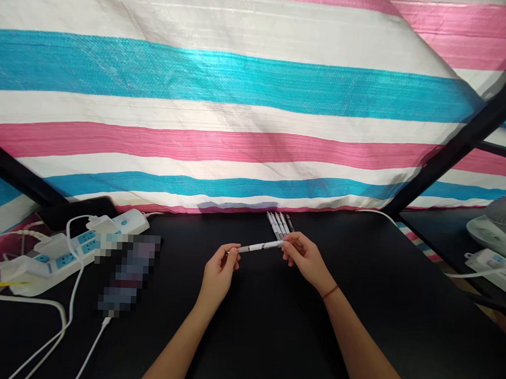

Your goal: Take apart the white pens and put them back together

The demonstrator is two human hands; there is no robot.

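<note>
A white pen (261, 247) is held level above the black table (357, 306), one end in each hand. My left hand (221, 272) pinches its left tip with thumb and fingers closed. My right hand (302, 257) grips the right end, fingers curled round it. Just behind the right hand, several more white pens (278, 223) lie side by side on the table near the striped tarp.
A pink, blue and white striped tarp (240, 99) hangs behind the table. White power strips (72, 246) with plugs and cables sit at the left, beside a blurred-out object (127, 273). At the far right are another power strip (490, 266) and a fan (501, 222). Black frame bars (460, 142) slant on both sides.
</note>
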